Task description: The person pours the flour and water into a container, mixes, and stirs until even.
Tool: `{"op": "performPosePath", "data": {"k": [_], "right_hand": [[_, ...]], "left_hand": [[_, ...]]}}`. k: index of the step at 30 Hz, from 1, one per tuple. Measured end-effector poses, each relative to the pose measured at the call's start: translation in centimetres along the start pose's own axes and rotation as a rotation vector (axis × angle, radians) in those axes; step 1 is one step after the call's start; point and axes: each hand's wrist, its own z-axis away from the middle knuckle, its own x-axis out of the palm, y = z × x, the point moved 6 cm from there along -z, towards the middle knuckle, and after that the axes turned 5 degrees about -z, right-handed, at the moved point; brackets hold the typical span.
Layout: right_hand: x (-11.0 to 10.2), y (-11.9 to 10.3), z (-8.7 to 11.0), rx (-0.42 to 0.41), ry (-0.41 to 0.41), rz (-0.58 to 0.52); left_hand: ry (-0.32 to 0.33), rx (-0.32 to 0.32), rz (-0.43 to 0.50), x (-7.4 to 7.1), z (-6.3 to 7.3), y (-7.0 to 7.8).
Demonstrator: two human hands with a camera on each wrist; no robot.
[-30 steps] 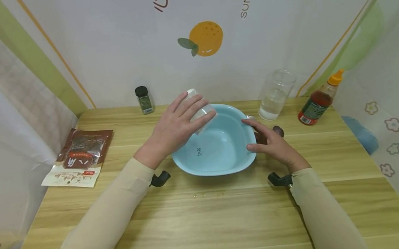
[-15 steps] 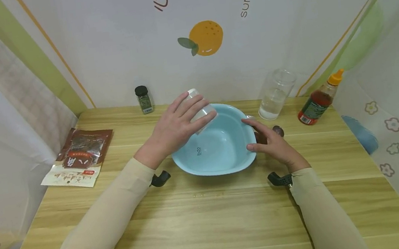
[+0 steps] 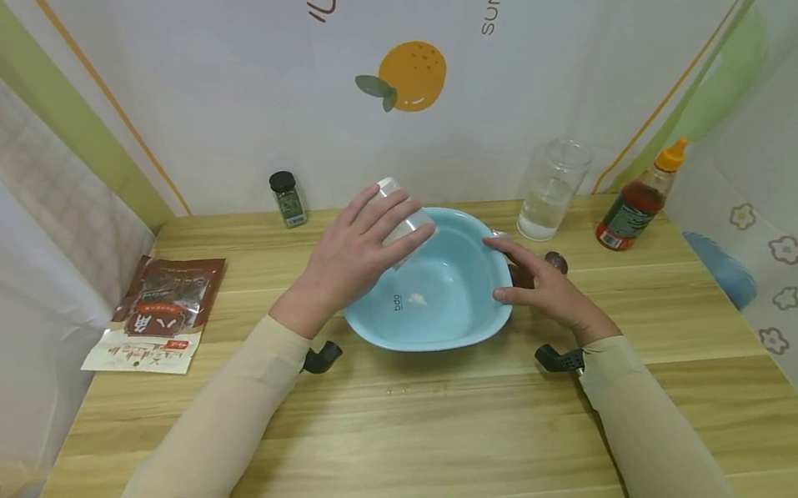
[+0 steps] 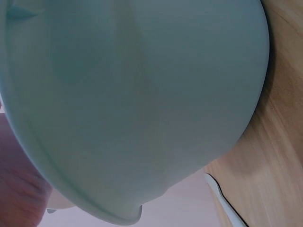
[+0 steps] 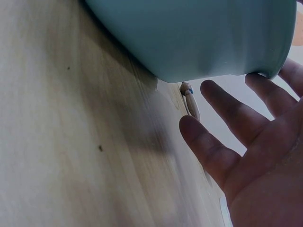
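Over the light blue basin (image 3: pixel 446 318), my left hand (image 3: pixel 347 260) grips a tilted white translucent cup (image 3: pixel 403 219), its mouth facing down into the basin. A small white clump (image 3: pixel 416 299) lies on the basin floor near the printed letters. My right hand (image 3: pixel 544 289) holds the basin's right rim, thumb and index finger over the edge, other fingers outside. In the right wrist view, the fingers (image 5: pixel 270 92) of that hand are spread beneath the rim. The left wrist view is mostly filled by the basin's outer wall (image 4: pixel 165 94); the cup is hidden there.
Along the back stand a small black-lidded jar (image 3: pixel 288 200), a tall glass (image 3: pixel 550 191) partly filled with clear liquid, and a red sauce bottle (image 3: pixel 635 201). A brown-and-cream packet (image 3: pixel 161 314) lies at left. A dark round-ended object (image 3: pixel 556 262) sits behind my right hand.
A white clump has appeared on the basin floor under the cup. Both hands and the basin have stayed almost still.
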Motion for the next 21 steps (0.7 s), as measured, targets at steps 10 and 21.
{"op": "performPosePath", "data": {"k": [10,21], "right_hand": [[0.09,0.03,0.04,-0.01,-0.009,-0.019],[0.05,-0.02,-0.03,-0.006,-0.004,-0.009]], "left_hand": [[0.013,0.011,-0.025,-0.17,-0.05,0.2],[0.01,0.017,-0.045,-0.02,-0.01,0.29]]}}
